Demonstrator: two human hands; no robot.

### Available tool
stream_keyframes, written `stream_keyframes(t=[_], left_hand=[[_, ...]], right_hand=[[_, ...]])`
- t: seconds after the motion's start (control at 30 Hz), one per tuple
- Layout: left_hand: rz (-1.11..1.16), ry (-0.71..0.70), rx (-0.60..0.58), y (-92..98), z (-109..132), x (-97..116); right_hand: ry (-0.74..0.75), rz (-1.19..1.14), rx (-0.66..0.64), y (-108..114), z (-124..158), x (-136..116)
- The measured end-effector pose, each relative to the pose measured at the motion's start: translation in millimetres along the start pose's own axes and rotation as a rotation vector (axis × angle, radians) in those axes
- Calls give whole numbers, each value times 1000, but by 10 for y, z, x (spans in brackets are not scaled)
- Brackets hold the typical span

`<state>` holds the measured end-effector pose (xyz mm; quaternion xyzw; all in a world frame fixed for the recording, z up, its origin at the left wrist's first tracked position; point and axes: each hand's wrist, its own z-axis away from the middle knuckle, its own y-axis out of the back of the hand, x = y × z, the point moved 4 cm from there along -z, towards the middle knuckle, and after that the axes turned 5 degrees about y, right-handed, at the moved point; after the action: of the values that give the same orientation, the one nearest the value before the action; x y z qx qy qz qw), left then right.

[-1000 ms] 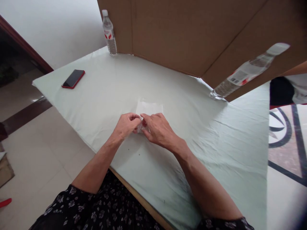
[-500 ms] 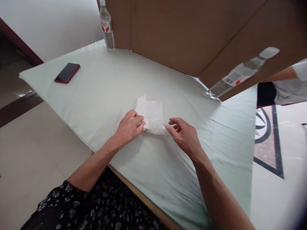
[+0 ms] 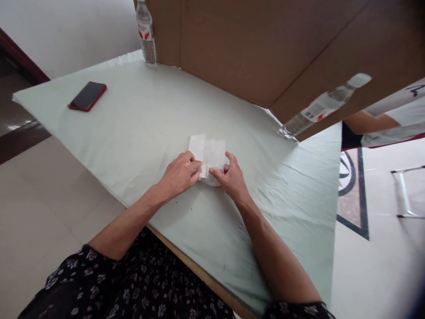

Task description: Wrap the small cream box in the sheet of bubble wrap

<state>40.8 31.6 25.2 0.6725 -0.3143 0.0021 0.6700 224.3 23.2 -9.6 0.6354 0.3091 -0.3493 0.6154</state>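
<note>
A thin, whitish, paper-like sheet lies on the cloth in front of me, with a narrower white strip along its left side. A small pale beige piece rests at its lower middle, its kind unclear. My left hand is closed at the sheet's left edge, thumb and forefinger pinched by the beige piece. From the right, my right hand grips the sheet; its thumb presses on top near the beige piece and its forefinger reaches the right edge. The other right fingers are mostly hidden.
A pale green cloth covers the table. A red-edged phone lies at the left. Brown cardboard stands at the back, with a water bottle at its left and another bottle at its right. Behind the cardboard a person's arm shows.
My right hand has moved left onto the sheet, its thumb now near the beige piece. The sheet's loose right edge is drawn inward. The view has shifted slightly.
</note>
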Motion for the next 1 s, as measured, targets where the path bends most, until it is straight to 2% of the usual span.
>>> stream_keyframes(t=[0.17, 0.3, 0.47, 0.8, 1.0], left_hand=[[-15, 4, -81, 37, -28, 44], [-4, 18, -100, 57, -51, 63], [13, 42, -121, 34, -60, 68], [123, 69, -121, 1, -71, 26], [219, 87, -122, -5, -65, 11]], right_hand=[[94, 160, 38, -25, -20, -118], [83, 19, 77, -21, -17, -202], [30, -195, 61, -109, 13, -296], [82, -199, 68, -195, -11, -395], [78, -208, -8, -223, 28, -396]])
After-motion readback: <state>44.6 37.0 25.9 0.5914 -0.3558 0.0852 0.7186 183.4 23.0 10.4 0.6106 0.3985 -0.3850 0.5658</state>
